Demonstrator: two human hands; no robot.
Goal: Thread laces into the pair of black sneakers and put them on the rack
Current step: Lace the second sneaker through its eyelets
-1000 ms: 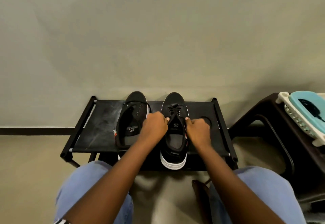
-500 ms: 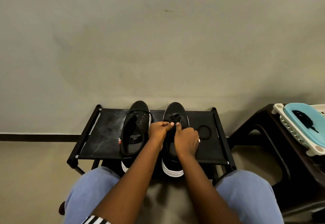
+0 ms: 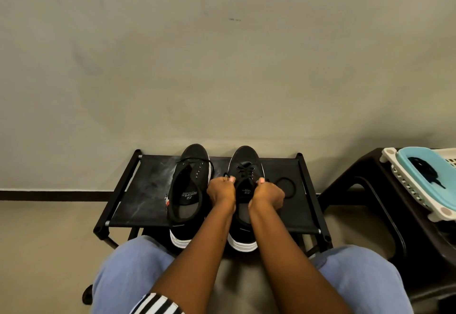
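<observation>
Right shoe (image 3: 243,190) on rack (image 3: 145,190): I am mid-lacing | left hand (image 3: 221,191), right hand (image 3: 269,194): grip pinching lace ends | left shoe (image 3: 188,185): on rack, lace loose, pending

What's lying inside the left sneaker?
Inside the left sneaker a printed insole shows, with a loose black lace looped around the opening. The toe interior is hidden under the upper.

Dark brown plastic stool (image 3: 365,180), right of view; white slatted basket (image 3: 409,190) upon it, holding a turquoise lid (image 3: 434,163). Beige wall (image 3: 222,54).
</observation>
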